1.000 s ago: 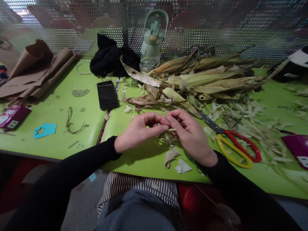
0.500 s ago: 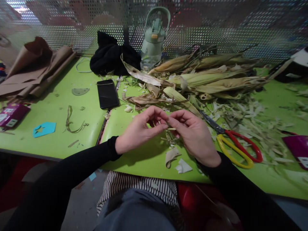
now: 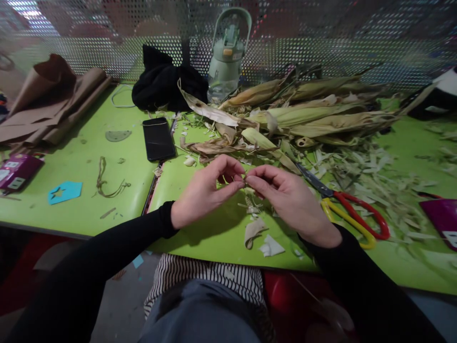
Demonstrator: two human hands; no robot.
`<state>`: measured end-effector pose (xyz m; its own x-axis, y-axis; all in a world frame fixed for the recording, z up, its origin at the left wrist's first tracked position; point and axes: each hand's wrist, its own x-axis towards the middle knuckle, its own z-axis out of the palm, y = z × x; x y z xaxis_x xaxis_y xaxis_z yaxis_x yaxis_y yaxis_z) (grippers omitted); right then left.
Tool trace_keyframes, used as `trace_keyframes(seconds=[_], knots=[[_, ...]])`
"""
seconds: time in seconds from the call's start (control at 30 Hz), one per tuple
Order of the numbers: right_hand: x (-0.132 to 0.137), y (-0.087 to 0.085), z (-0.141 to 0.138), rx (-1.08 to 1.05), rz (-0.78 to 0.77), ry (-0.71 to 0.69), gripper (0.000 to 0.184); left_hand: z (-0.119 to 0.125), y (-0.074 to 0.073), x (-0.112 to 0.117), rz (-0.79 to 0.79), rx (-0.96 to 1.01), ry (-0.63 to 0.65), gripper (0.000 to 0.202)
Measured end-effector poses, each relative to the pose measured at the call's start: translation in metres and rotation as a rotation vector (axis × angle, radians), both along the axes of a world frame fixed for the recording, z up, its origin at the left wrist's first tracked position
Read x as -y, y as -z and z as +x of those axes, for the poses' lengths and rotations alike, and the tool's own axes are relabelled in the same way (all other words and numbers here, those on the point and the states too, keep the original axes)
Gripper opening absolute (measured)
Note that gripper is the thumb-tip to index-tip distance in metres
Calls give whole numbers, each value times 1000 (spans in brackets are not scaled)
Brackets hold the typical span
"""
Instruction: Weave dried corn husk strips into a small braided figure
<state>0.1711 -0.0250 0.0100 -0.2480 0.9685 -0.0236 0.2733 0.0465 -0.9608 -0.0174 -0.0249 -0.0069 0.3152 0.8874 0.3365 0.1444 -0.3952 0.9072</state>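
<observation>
Over the green table, my left hand (image 3: 209, 190) and my right hand (image 3: 291, 197) meet fingertip to fingertip. Both are closed in a pinch on a thin corn husk strip (image 3: 249, 190), mostly covered by the fingers. Just below my fingertips a small knotted bit of husk (image 3: 252, 207) shows, and whether it joins the strip I cannot tell. Curled husk scraps (image 3: 254, 232) lie nearer the table's edge. Scissors (image 3: 352, 214) with one red and one yellow handle rest right beside my right hand, blades pointing toward the husk pile.
A pile of dried corn husks (image 3: 314, 116) lies beyond my hands, with shredded strips (image 3: 378, 183) to its right. Behind stand a green bottle (image 3: 225, 59) and a black cloth bundle (image 3: 166, 83). Leftward are a phone (image 3: 159, 139), a braided cord (image 3: 103, 183) and brown paper (image 3: 57, 102).
My right hand has shifted slightly, with its fingers drawn a little apart from the left fingertips. My left hand has barely moved, and the pinch on the strip continues.
</observation>
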Motion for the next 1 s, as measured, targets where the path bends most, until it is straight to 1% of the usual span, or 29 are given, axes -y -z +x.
trace_keyframes(seconds=[0.03, 0.1, 0.17, 0.23, 0.4, 0.57, 0.67, 0.8, 0.9, 1.0], knots=[[0, 0, 1, -33, -50, -23, 29, -1, -1, 0, 51, -37, -6, 10], [-1, 0, 2, -131, -199, -78, 29, -2, -2, 0, 174, -131, -23, 5], [-2, -1, 2, -243, -349, -115, 31, -3, -2, -1, 304, -215, -39, 5], [-3, -3, 1, -329, -434, -120, 32, -4, -1, -1, 424, -273, -61, 7], [-3, -2, -5, -438, -487, -81, 34, -3, 2, -1, 629, -376, -134, 5], [-2, 1, -7, -469, -524, -61, 36, -5, 4, -2, 800, -526, -205, 16], [-2, 1, -7, -472, -522, -53, 36, -5, 3, -2, 889, -583, -216, 17], [-2, -1, -6, -485, -521, -35, 35, -7, 0, -1, 990, -614, -204, 5], [-1, -2, -6, -506, -511, -30, 36, -8, -1, -1, 1032, -636, -211, 10], [0, -3, -7, -518, -497, -10, 38, -10, -1, -1, 1031, -646, -203, 12]])
